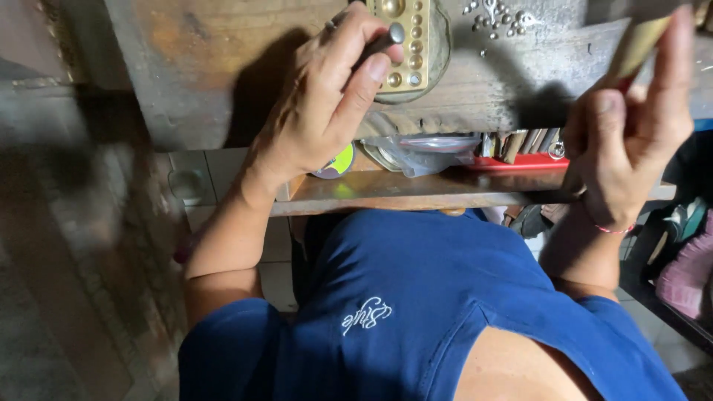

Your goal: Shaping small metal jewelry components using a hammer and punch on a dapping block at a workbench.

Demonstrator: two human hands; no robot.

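My left hand [327,96] grips a short dark metal punch [388,38] with a rounded steel end, held over a brass block [407,44] studded with round hollows on the worn wooden bench [223,67]. My right hand [631,126] is raised at the right, closed around a wooden handle [635,44] that runs up out of view; its head is hidden. Several small silver pieces [499,18] lie on the bench beyond the brass block.
A shelf [416,191] under the bench top holds a clear plastic bag [420,152], a round green-and-yellow tin [338,162] and a red tray [520,160] of tools. A tiled floor [215,171] shows at left; pink fabric [687,271] sits at right.
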